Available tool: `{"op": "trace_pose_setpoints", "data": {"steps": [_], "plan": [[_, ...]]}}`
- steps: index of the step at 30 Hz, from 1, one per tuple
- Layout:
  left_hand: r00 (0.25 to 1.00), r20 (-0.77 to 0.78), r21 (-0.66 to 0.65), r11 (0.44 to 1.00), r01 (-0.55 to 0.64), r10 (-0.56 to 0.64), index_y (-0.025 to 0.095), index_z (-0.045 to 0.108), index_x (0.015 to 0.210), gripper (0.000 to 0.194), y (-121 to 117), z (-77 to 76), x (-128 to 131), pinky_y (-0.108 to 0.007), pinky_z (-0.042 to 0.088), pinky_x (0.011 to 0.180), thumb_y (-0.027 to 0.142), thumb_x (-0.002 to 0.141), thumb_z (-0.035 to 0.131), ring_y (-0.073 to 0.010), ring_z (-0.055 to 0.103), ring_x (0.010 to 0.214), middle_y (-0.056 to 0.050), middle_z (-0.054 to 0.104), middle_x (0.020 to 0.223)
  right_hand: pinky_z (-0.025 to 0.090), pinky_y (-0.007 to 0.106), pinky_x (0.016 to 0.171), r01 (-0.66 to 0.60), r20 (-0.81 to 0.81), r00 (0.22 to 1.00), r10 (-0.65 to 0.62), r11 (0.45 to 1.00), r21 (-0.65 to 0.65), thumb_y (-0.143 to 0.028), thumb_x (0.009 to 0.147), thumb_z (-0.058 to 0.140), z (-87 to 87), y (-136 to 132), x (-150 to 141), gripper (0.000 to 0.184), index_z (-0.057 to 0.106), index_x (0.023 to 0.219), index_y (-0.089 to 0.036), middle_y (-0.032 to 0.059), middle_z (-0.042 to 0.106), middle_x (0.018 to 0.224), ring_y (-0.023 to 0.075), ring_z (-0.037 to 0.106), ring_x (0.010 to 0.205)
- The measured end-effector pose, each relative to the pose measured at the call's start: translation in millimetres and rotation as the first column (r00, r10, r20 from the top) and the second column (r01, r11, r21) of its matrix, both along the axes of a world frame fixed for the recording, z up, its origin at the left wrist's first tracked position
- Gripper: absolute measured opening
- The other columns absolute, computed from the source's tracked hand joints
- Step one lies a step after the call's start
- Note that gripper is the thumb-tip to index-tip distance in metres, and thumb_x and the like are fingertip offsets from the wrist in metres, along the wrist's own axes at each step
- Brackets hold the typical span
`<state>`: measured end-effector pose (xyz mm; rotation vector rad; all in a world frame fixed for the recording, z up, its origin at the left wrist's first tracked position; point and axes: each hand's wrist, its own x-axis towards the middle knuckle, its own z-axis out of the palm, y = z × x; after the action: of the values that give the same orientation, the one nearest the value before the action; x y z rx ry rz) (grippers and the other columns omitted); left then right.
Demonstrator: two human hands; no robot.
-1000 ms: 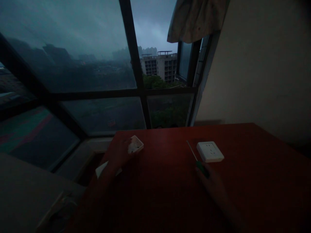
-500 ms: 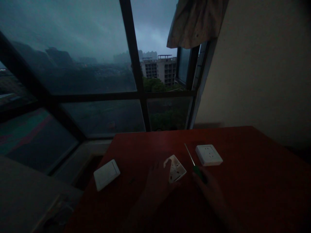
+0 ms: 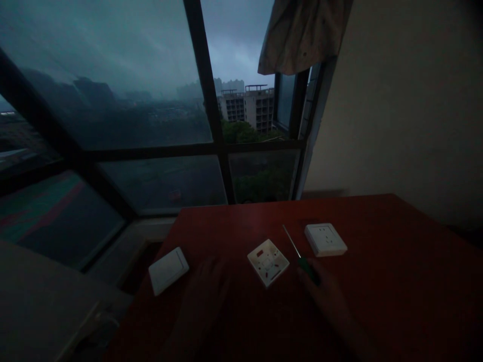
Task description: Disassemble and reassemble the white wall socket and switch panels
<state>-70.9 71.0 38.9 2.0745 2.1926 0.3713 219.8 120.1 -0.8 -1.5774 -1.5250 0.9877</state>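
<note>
My right hand [image 3: 317, 281] is wrapped round the green handle of a screwdriver [image 3: 303, 261], whose metal shaft points away from me to the upper left. To its left a square white wall box [image 3: 268, 262] lies with its hollow side up, and neither hand touches it. My left hand [image 3: 207, 281] is low over the table between that box and a white switch plate [image 3: 168, 270]. Its fingers reach forward, dim in the poor light, and look apart. Whatever lies beneath them is hidden.
A white socket unit [image 3: 326, 240] rests right of the screwdriver. The reddish-brown table [image 3: 241, 221] meets large windows [image 3: 158, 181] at the back and left. On the right is a pale wall [image 3: 396, 110], with a curtain [image 3: 305, 37] hanging beside it.
My left hand has let go of the white box and moved left, over the spot where small dark bits lay. The whole box shows now. My right hand has barely moved.
</note>
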Motion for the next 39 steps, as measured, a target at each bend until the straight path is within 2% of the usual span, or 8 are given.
{"op": "trace_pose_setpoints", "data": {"steps": [3,7,12,18,26,31,36,39], "plan": [[0.999,0.002,-0.107,0.994,-0.037,0.038,0.021,0.062,0.111,0.033,-13,2.8,-26,-0.039,0.048,0.090,0.019,0.090,0.037,-0.0244,0.061,0.103,-0.009,0.063,0.115,0.051,0.035,0.079,-0.032,0.000,0.999,0.032,0.999,0.020,-0.048,0.081,0.053,-1.2,0,0,0.036,0.065,0.100,-0.021,0.0068,0.072,0.096,0.0250,0.066,0.087],[0.998,0.045,-0.124,0.992,-0.033,0.038,0.023,0.061,0.114,0.035,-22,0.2,-42,-0.037,0.046,0.093,0.017,0.092,0.034,-0.0221,0.059,0.106,-0.007,0.062,0.118,0.051,0.034,0.079,-0.045,-0.006,0.999,0.045,0.996,0.075,-0.048,0.082,0.053,-2.7,0,1,0.035,0.066,0.101,-0.021,0.0068,0.073,0.097,0.0250,0.067,0.087],[0.998,0.036,-0.151,0.988,-0.041,0.047,0.020,0.062,0.110,0.033,-15,-4.2,-39,-0.036,0.043,0.097,0.012,0.091,0.035,-0.0206,0.058,0.107,-0.008,0.062,0.116,0.052,0.032,0.077,-0.051,0.060,0.997,0.048,0.997,0.058,-0.049,0.083,0.051,-6.8,1,2,0.036,0.065,0.102,-0.021,0.0063,0.073,0.097,0.0241,0.067,0.086],[0.997,-0.049,-0.199,0.977,-0.075,0.066,0.017,0.063,0.106,0.034,-3,2.9,-29,-0.034,0.046,0.090,0.007,0.090,0.034,-0.0209,0.061,0.102,-0.009,0.064,0.110,0.051,0.032,0.078,-0.060,0.112,0.992,0.053,0.997,0.057,-0.049,0.084,0.049,-8.5,2,3,0.038,0.064,0.103,-0.020,0.0074,0.072,0.099,0.0242,0.067,0.088],[0.996,-0.078,-0.153,0.987,0.042,-0.054,0.017,0.063,0.105,0.030,6,-12.4,-26,-0.033,0.047,0.085,0.013,0.093,0.037,-0.0215,0.061,0.096,-0.009,0.063,0.108,0.051,0.032,0.076,-0.035,0.082,0.996,0.030,0.998,0.058,-0.049,0.081,0.052,-3.2,1,2,0.036,0.066,0.099,-0.021,0.0064,0.073,0.097,0.0242,0.067,0.086],[0.992,-0.072,-0.120,0.988,0.093,-0.102,0.021,0.063,0.110,0.031,10,-21.4,-18,-0.032,0.047,0.089,0.014,0.093,0.038,-0.0209,0.060,0.103,-0.008,0.061,0.115,0.051,0.033,0.076,-0.054,0.088,0.995,0.049,0.997,0.050,-0.049,0.082,0.050,-2.9,1,1,0.036,0.066,0.099,-0.021,0.0069,0.073,0.094,0.0239,0.067,0.083],[0.993,-0.062,-0.095,0.991,0.097,-0.103,0.022,0.063,0.111,0.031,9,-21.0,-8,-0.035,0.048,0.090,0.017,0.092,0.039,-0.0227,0.060,0.105,-0.008,0.061,0.117,0.051,0.035,0.083,-0.016,0.111,0.994,0.009,0.998,0.060,-0.048,0.080,0.052,-6.5,2,1,0.038,0.066,0.102,-0.020,0.0096,0.072,0.102,0.0261,0.067,0.092],[0.996,-0.033,0.000,0.996,0.085,-0.085,0.023,0.061,0.114,0.030,6,-16.5,-21,-0.036,0.049,0.089,0.022,0.092,0.040,-0.0233,0.060,0.105,-0.008,0.060,0.118,0.052,0.035,0.079,-0.022,0.114,0.993,0.017,0.999,0.049,-0.048,0.080,0.052,-5.4,2,2,0.037,0.066,0.099,-0.021,0.0084,0.073,0.097,0.0257,0.068,0.087]]}}
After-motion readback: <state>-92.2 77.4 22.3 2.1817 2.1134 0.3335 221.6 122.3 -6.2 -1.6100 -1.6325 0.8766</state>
